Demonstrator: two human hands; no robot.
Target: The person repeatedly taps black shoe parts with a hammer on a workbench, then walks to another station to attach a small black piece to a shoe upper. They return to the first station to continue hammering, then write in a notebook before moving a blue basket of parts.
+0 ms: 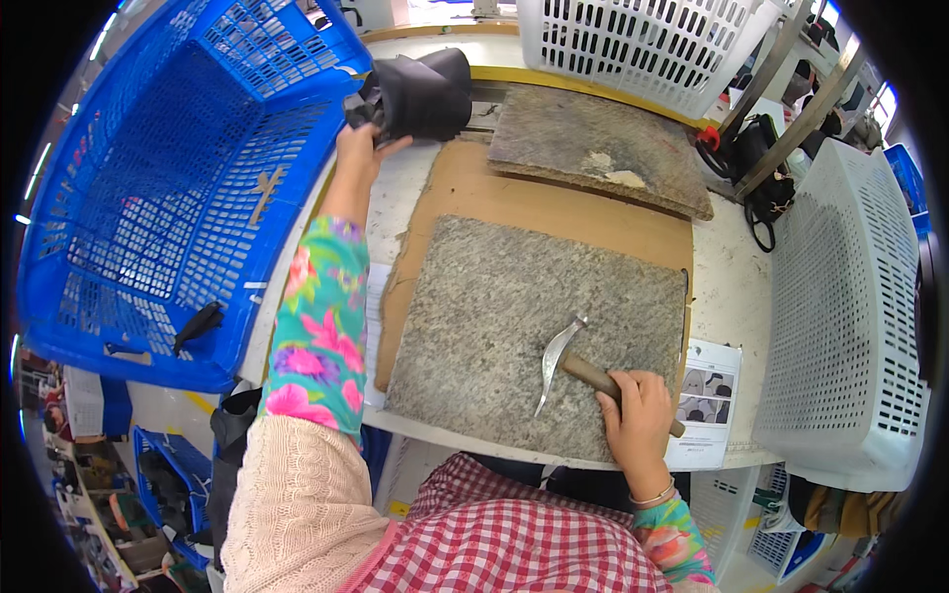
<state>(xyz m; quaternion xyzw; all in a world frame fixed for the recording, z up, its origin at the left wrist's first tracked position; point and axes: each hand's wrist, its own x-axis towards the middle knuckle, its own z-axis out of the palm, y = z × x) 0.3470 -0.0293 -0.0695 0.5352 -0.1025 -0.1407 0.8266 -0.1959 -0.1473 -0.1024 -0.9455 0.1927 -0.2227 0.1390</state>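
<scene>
Right hand (pixel 641 420) closed round hammer (pixel 585 372), slab's (pixel 494 316) near-right corner. Left hand (pixel 362 148), half-curled, pinches black leather-like pieces (pixel 430 96); slack grip could spill them off table's (pixel 733 306) left edge.

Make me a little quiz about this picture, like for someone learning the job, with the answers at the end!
1. Which hand holds the hammer?
2. What lies below the hammer's metal head?
A) a blue basket
B) the nearer stone slab
C) a sheet of paper
3. True or false: the left hand lies flat on that slab.

Key:
1. The right hand, around the handle.
2. B.
3. False. It is up at the black bundle, next to the blue basket.
</scene>
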